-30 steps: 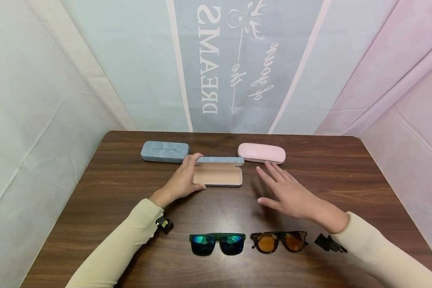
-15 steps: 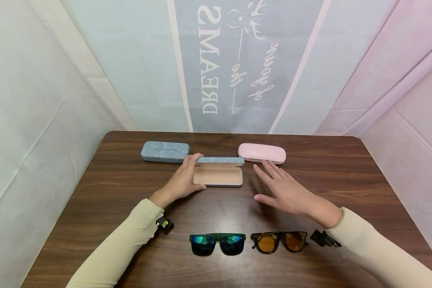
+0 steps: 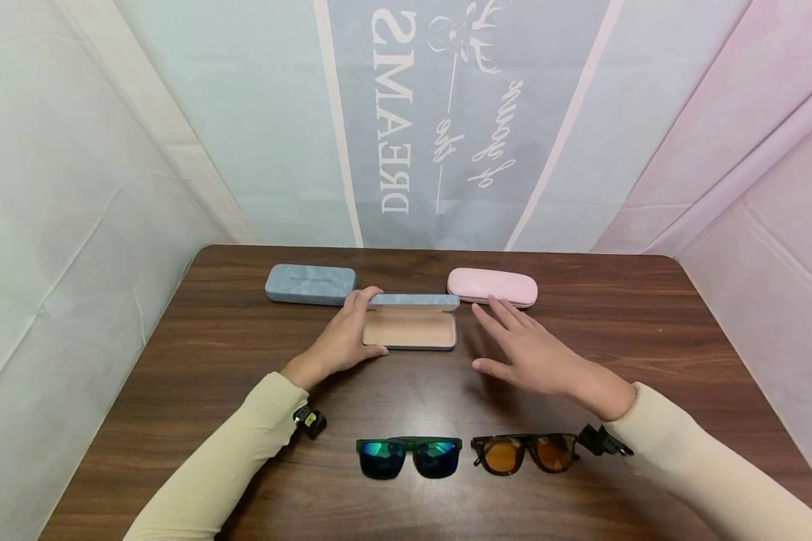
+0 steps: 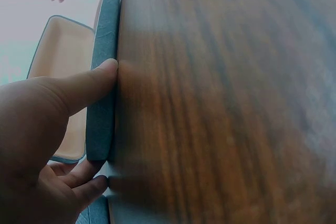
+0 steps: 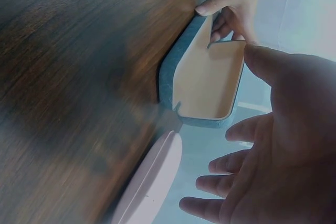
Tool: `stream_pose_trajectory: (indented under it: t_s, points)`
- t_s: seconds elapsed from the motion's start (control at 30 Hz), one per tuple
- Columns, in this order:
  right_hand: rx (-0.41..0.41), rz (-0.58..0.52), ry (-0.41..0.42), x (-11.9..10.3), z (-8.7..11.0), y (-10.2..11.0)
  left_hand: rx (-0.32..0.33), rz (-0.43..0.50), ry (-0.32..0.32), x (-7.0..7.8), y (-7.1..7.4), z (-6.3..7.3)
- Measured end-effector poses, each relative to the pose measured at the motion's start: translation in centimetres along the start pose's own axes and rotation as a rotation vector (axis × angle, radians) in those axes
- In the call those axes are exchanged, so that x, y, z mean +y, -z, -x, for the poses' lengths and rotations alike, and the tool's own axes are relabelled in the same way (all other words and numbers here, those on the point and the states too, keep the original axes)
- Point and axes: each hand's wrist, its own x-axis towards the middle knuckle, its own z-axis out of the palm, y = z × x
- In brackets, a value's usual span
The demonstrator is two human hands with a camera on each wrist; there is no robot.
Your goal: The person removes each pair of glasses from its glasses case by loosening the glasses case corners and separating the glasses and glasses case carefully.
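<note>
A blue glasses case with a beige lining stands with its lid raised in the middle of the table. My left hand grips its left end, the thumb against the front wall, as the left wrist view shows too. To the right of this case, my right hand has its fingers spread and holds nothing. Its fingertips appear in front of a shut pink glasses case; the right wrist view shows them apart from it. Inside the raised-lid case only bare lining shows.
Another blue case, its lid down, lies behind my left hand. Near the front lie green-framed sunglasses with mirrored lenses and dark-framed sunglasses with amber lenses. A printed cloth hangs behind the brown wooden table.
My right hand has drifted a little left, toward the blue case with the raised lid. The left hand and the cases have stayed where they were.
</note>
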Motion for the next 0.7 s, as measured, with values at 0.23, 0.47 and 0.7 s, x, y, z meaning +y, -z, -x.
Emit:
stream_pose_trajectory:
  t_s: [0.23,0.47,0.7]
  points:
    - [0.003,-0.008,0.007,-0.19,-0.34,0.12,-0.001,0.001,-0.004,0.00,0.01,-0.02]
    - [0.006,-0.007,0.014,-0.29,-0.53,0.12,-0.006,0.008,-0.002,0.14,0.17,0.01]
    - [-0.006,-0.002,0.011,-0.33,-0.84,0.03,-0.008,0.013,-0.002,0.26,0.30,0.07]
